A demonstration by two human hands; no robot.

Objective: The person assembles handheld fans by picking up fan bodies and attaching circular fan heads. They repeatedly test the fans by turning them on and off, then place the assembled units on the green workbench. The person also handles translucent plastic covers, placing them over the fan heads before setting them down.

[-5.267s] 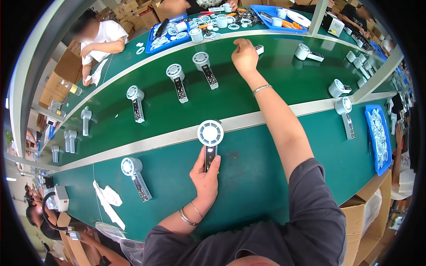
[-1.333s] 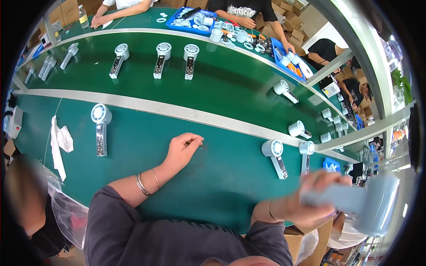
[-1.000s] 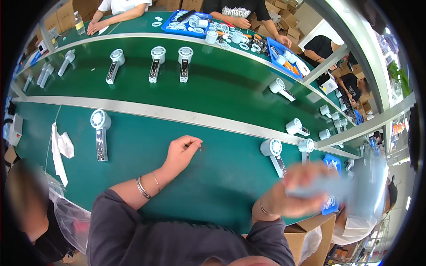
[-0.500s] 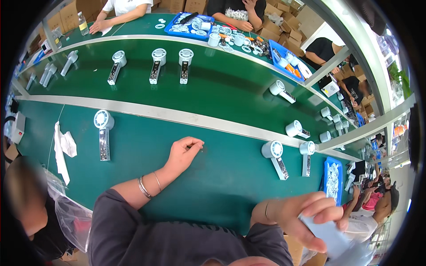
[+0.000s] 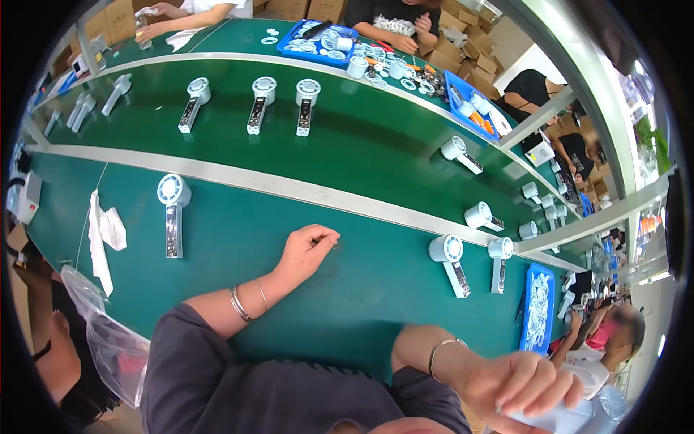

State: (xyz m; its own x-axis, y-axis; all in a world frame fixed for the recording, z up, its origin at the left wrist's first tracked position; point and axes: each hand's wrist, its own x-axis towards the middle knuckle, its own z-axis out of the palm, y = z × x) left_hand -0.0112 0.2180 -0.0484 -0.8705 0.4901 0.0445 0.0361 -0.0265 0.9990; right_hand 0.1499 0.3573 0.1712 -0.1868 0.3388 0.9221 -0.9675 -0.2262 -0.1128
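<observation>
My left hand [image 5: 309, 253] rests on the green table, its thumb and fingers pinched together. A tiny dark bit shows at the fingertips, too small to name. At the lower right my right hand [image 5: 524, 383] is raised off the table, fingers curled over a pale bluish object [image 5: 560, 418], mostly hidden and cut by the picture's edge. Handheld fans with pale round heads and opened handles lie on the table: one fan [image 5: 173, 213] left of my left hand, another fan [image 5: 452, 262] and a third fan [image 5: 500, 262] to the right.
A white cloth [image 5: 101, 235] lies at the left. Beyond a pale rail [image 5: 289, 189], several more fans [image 5: 262, 101] lie on a green belt. A blue tray [image 5: 538, 307] of white rings stands at the right. Co-workers sit across and at both sides.
My right hand has moved down a little and turned, covering more of the pale object. My left hand stays pinched on the table. Across the belt, a co-worker now holds a bottle.
</observation>
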